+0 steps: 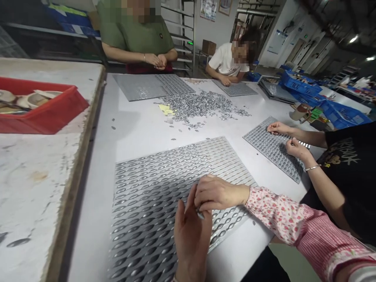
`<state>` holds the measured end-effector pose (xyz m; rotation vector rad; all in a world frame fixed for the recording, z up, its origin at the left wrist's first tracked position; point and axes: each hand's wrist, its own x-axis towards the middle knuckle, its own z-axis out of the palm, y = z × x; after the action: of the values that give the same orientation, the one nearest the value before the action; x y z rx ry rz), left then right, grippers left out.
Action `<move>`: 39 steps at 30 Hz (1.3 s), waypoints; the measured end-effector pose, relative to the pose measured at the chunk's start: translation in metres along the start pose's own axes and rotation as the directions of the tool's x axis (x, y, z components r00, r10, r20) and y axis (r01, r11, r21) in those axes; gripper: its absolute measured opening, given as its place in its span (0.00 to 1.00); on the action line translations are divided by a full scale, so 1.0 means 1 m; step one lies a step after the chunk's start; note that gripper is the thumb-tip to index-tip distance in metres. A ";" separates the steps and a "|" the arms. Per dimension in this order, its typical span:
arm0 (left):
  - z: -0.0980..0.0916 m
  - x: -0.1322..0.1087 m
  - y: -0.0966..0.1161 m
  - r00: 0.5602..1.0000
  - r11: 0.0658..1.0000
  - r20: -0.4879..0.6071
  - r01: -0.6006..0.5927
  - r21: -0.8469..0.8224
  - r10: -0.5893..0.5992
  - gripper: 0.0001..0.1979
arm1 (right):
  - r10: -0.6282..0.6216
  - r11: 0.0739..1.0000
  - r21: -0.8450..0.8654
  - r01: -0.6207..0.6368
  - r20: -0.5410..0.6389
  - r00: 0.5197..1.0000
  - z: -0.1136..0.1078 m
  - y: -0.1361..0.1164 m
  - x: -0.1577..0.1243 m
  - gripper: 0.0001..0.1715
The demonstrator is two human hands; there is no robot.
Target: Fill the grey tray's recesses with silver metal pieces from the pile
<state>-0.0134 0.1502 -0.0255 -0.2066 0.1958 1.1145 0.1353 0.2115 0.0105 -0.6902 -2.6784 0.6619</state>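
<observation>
A grey sheet (147,203) covered with rows of small, silvery, pointed-oval pieces lies on the white table below my hands. My left hand (194,239) is held palm up over it, thumb and fingers apart, its fingertips partly hidden behind my right hand. Reaching across from the right in a floral sleeve, my right hand (216,194) has its fingers pinched together over the left palm. A small silver oval piece (200,215) shows at those fingertips. Whether more pieces lie in the left palm is hidden.
A loose heap of silver ovals (199,105) lies mid-table beside yellow paper (166,109). At right, a co-worker's hands (296,149) work over another sheet (261,145). Two more people sit across the table. A red bin (58,113) stands on the left-hand table.
</observation>
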 end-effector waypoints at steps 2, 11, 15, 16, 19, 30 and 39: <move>0.000 0.001 -0.001 0.996 1.000 -0.088 -0.007 -0.001 0.007 0.20 | 0.038 0.999 0.039 -0.036 -0.068 0.997 -0.003 0.007 0.002 0.15; -0.004 0.002 -0.005 0.994 1.000 -0.109 -0.010 0.014 0.011 0.20 | 0.650 0.749 0.040 -0.661 -0.235 0.723 -0.036 0.121 0.014 0.14; -0.009 0.002 -0.003 0.996 1.000 -0.088 0.005 0.006 -0.005 0.20 | 0.531 0.814 -0.211 -0.541 -0.106 0.841 -0.041 0.143 0.021 0.12; -0.009 0.002 -0.003 0.996 1.000 -0.091 0.003 0.013 -0.002 0.20 | 0.523 0.821 -0.228 -0.524 -0.069 0.850 -0.042 0.145 0.022 0.11; -0.007 0.002 -0.003 0.993 1.000 -0.115 -0.006 0.029 0.009 0.20 | 0.535 0.830 -0.191 -0.524 0.010 0.845 -0.045 0.148 0.027 0.11; 0.003 0.001 -0.005 0.964 0.996 -0.257 -0.045 0.074 0.063 0.17 | 0.667 0.734 -0.090 -0.674 -0.096 0.739 -0.049 0.144 0.032 0.14; 0.013 -0.002 -0.001 0.955 0.993 -0.271 -0.122 0.001 0.118 0.20 | 0.101 0.929 0.344 -0.139 0.126 0.987 -0.024 0.016 0.014 0.14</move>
<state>-0.0127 0.1518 -0.0124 -0.3660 0.4490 1.2068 0.1385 0.2400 0.0252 -0.7396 -2.5214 1.2057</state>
